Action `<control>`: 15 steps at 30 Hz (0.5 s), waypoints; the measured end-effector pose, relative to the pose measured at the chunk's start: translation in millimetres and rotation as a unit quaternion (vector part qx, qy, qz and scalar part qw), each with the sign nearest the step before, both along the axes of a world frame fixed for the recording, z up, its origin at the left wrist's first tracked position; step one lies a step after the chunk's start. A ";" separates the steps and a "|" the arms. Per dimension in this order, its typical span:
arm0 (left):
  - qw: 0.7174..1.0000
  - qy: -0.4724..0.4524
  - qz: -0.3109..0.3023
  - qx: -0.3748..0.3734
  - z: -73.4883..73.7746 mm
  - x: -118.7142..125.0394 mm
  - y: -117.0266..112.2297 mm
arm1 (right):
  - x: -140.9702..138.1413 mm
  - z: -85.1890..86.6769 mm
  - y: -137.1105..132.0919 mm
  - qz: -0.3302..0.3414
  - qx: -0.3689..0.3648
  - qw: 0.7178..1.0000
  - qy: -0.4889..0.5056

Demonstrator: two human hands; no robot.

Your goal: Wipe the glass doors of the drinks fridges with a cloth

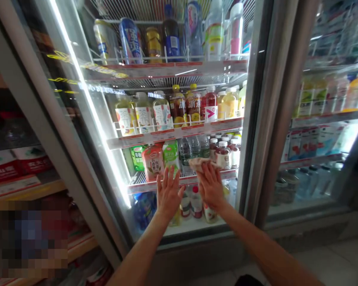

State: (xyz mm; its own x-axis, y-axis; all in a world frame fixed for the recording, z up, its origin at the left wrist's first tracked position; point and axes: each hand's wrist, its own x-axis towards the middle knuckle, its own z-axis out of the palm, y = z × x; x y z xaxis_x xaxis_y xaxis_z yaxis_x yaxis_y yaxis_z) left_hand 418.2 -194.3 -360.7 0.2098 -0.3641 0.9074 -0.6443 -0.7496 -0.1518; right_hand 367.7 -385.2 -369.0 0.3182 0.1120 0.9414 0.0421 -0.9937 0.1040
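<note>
A glass door [167, 159] of a drinks fridge fills the middle of the view. My left hand [168, 197] is raised to the glass, fingers spread, holding nothing. To its right, my right hand [210, 186] lies flat over a pale, pinkish cloth [198, 162] and keeps it against the door. Part of the cloth is hidden under the fingers. Behind the glass near my hands stand a red drink pouch [153, 161], a green pouch [170, 153] and several clear water bottles [185, 151].
Wire shelves with price strips [173, 133] carry bottles and cans inside the fridge. A bright light strip [86, 93] runs down the left side. A metal door frame [271, 99] separates a second fridge section [322, 139] at right. Wooden shelves [52, 190] with packages stand at left.
</note>
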 end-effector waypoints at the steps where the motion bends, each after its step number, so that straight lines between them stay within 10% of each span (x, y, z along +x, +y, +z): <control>1: 1.000 0.003 0.006 -0.007 1.7 1.8 3.2 | 0.4 1.9 -4.5 -0.017 0.040 0.999 -0.031; 4: 0.999 0.017 0.026 -0.020 6.8 6.5 11.8 | 5.3 13.2 -10.1 -0.061 0.177 0.972 -0.140; 10: 0.999 0.024 0.038 -0.027 11.2 8.5 14.2 | 6.3 17.8 11.5 0.009 0.036 0.999 -0.031; 15: 0.999 0.019 0.039 -0.020 10.5 7.7 13.7 | 6.6 27.9 -10.8 -0.087 0.186 0.963 -0.176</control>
State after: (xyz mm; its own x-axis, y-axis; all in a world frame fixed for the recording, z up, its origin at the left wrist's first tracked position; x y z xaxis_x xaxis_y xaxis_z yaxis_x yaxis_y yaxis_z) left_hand 425.9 -180.6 -350.3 0.2703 -0.3090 0.9118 -0.5878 -0.8030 -0.0979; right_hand 374.3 -396.0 -341.1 -0.0449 -0.2797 0.9590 -0.1006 -0.9539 -0.2829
